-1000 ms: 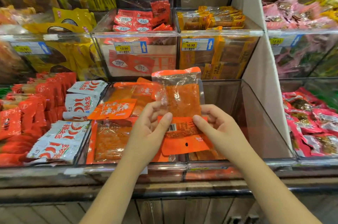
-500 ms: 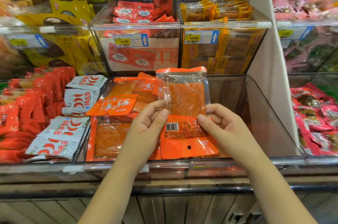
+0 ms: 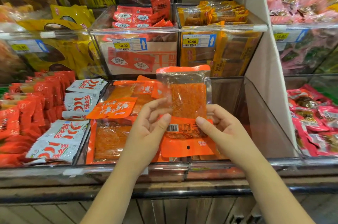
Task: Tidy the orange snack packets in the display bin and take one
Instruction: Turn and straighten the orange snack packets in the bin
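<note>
Shop shelving fills your view, and nearest you the wood-toned counter runs across, with a dark rail along its front edge. Just past that edge, your forearms reach over the front rim of the clear plastic display bin.

Your left hand and right hand both pinch one flat orange-and-clear snack packet. Each thumb presses the face toward you and the fingers curl behind. The hands sit one at each side of the printed orange band that carries the barcode. You hold the packet upright over the bin, lifted off the packets below. Its hang-hole end is lowest and its orange seal is on top, and a reddish-orange slab shows through the clear window.

Beneath and left of it, the other orange snack packets lie flat and overlapping in the bin's left half, some showing the printed side, some the clear one.

In the next compartment to the left sit white foil sachets printed with red chillies, and beyond them small red sachets. Pink wrapped snacks fill the bin on your right, past a white divider panel.

Farther back, a higher row of clear bins carries yellow price tags reading 10.90. Those bins hold red packets and amber-yellow packets, with yellow pouches at the far left.
</note>
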